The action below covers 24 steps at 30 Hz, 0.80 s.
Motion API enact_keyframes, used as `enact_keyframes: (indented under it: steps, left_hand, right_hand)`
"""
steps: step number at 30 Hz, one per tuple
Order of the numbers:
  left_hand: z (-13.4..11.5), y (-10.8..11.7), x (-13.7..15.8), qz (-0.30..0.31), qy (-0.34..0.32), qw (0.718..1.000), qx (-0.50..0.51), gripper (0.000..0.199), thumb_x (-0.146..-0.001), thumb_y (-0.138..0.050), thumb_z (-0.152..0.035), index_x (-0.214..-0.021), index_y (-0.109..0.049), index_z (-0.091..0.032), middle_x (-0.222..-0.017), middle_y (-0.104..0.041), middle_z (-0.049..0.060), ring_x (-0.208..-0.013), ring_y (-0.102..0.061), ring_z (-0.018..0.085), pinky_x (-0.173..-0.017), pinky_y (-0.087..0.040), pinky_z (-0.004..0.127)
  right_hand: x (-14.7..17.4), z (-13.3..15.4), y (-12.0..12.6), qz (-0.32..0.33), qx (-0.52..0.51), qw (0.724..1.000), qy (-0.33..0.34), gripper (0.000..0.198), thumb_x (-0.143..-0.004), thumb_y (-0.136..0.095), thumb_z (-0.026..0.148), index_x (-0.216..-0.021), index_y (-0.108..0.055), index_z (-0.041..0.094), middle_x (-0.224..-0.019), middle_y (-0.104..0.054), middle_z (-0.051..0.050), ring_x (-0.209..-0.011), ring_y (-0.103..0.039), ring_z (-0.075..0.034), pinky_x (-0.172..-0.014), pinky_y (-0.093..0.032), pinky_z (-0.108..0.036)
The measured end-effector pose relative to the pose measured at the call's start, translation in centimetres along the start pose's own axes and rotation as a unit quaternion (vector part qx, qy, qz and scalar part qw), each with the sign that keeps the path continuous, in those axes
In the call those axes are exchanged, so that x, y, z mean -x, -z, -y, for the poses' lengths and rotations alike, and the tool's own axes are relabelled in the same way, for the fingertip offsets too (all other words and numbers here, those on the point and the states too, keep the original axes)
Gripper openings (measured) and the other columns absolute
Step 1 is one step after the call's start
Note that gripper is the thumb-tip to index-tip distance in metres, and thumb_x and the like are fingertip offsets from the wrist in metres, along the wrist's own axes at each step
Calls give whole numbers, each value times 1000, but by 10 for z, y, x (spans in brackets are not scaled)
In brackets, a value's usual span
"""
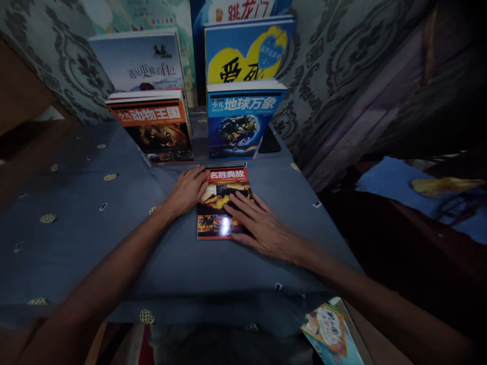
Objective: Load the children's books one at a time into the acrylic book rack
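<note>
A red-banded book (pixel 213 203) with a Great Wall picture on its cover lies flat on the cloth-covered table (pixel 182 274). My left hand (pixel 189 188) rests at the book's upper left edge, its fingers stretched out over the corner. Across the right side of the cover lies my right hand (pixel 258 220), palm down with fingers spread. Neither hand is wrapped round anything. Just beyond the book stand an orange-topped lion book (pixel 162 134) on the left and a blue earth book (pixel 238 132) on the right, both upright and leaning back.
Behind them, taller books rise in two stacks, with a pale blue one (pixel 140 56) and one with yellow hearts (pixel 228 45). A dark flat object (pixel 271 141) lies beside the earth book. Another book (pixel 333 329) is below the table's front edge. A patterned curtain (pixel 327 66) hangs behind.
</note>
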<state>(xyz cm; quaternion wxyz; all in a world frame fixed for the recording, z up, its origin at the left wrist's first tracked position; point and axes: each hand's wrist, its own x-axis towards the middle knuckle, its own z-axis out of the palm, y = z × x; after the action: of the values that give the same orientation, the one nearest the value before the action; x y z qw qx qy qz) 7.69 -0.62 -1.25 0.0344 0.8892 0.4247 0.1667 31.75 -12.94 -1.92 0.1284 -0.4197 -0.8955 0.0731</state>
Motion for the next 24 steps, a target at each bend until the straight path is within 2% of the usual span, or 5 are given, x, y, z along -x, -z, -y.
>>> enact_keyframes:
  steps: [3,17,21,24]
  left_hand:
    - [1,-1,0,3,1,1000,3,43,-103,-39,-29,-139,-58,-13,-150,-54,15,-141,-48,29,-116,-39,50]
    - [18,-2,-7,-8,-18,1000,18,44,-102,-40,-29,-138,-57,-12,-150,-54,16,-139,-51,28,-115,-41,49]
    - [19,-4,-8,-33,-23,999,8,42,-102,-40,-30,-135,-60,-13,-145,-57,16,-131,-55,28,-111,-46,48]
    - [19,-6,-8,-46,-35,998,8,41,-102,-40,-29,-135,-60,-14,-139,-61,15,-128,-57,28,-109,-47,48]
  right_hand:
    - [2,-3,1,11,-7,1000,16,76,-99,-46,61,-161,-25,23,-167,-25,-15,-156,-19,-32,-123,-22,-63]
    - [-10,-2,6,16,-15,1000,5,68,-101,-42,60,-157,-37,21,-165,-31,-16,-156,-17,-34,-122,-22,-65]
    - [-16,-2,19,33,-40,999,1,73,-98,-44,65,-154,-41,18,-163,-34,-19,-153,-26,-36,-120,-24,-68]
    - [-37,-3,26,25,-42,998,-27,64,-101,-42,60,-149,-49,18,-158,-44,-19,-150,-35,-34,-120,-24,-67]
